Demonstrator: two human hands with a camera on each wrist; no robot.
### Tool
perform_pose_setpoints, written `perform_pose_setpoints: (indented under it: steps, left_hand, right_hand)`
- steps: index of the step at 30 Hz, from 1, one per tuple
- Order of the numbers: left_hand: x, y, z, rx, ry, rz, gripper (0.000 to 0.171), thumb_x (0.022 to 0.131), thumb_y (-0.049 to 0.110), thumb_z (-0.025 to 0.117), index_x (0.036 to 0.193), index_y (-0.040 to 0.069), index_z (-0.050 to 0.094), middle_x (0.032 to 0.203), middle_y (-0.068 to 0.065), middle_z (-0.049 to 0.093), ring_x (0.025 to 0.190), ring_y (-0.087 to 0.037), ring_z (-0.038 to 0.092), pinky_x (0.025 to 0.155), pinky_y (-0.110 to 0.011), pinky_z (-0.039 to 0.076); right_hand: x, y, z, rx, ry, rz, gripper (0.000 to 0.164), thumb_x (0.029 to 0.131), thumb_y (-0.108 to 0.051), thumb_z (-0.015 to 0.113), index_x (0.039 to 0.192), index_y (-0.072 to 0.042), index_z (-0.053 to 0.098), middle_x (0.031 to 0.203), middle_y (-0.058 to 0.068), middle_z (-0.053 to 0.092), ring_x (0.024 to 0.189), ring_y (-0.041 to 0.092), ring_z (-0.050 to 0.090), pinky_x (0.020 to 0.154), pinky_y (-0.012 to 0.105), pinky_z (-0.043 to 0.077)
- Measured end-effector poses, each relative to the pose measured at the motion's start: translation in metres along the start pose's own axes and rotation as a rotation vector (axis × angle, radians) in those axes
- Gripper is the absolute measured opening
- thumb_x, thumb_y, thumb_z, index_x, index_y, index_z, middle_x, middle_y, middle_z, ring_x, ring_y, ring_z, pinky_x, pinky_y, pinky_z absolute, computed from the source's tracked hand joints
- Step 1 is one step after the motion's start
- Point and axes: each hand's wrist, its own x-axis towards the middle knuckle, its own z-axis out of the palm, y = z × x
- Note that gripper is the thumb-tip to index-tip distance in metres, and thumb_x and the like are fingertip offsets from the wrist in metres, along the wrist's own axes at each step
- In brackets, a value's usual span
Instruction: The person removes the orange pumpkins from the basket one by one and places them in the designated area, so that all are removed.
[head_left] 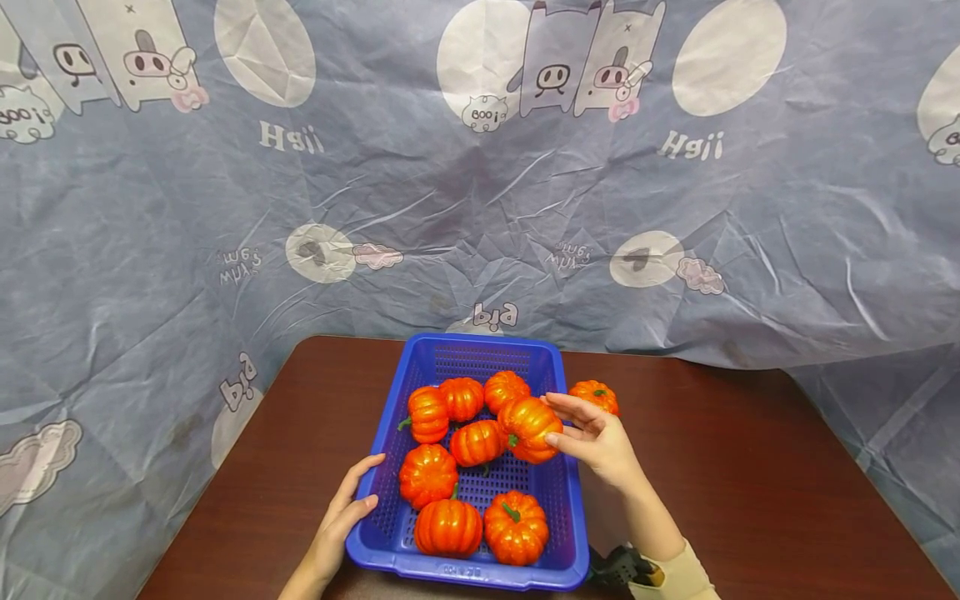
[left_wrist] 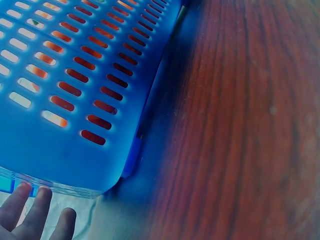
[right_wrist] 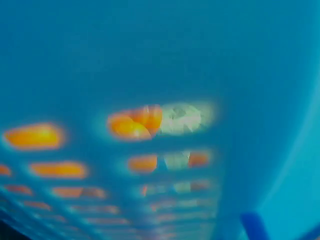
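A small shiny orange pumpkin [head_left: 529, 428] with a green stem is pinched between the thumb and fingers of my right hand [head_left: 600, 442], over the right side of a blue plastic basket [head_left: 468, 570]. Below and around it, several similar pumpkins [head_left: 516, 527] lie inside the basket. My left hand [head_left: 341, 521] rests at the basket's left rim with fingers extended; in the left wrist view its fingertips [left_wrist: 42, 200] touch the rim. Through the basket's slots, the right wrist view gives blurred orange patches; the right hand is out of that view.
Another pumpkin [head_left: 592, 395] sits on the brown wooden table [head_left: 720, 467] just right of the basket, partly behind my right hand. Grey printed cloth [head_left: 480, 208] hangs behind the table and along its sides. A dark strap [head_left: 624, 567] is near my right wrist.
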Motion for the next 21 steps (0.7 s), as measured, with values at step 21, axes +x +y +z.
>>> perform_pose_setpoints:
  steps: [21]
  left_hand:
    - [0.0, 0.001, 0.001, -0.014, 0.001, -0.01, 0.049, 0.094, 0.007, 0.037, 0.142, 0.0, 0.028, 0.134, -0.03, 0.032, 0.109, -0.03, 0.05, 0.085, -0.038, 0.047]
  right_hand:
    - [-0.013, -0.01, -0.043, 0.286, 0.513, -0.015, 0.041, 0.083, 0.017, 0.055, 0.123, 0.006, 0.057, 0.112, 0.006, 0.066, 0.099, 0.013, 0.062, 0.076, 0.023, 0.051]
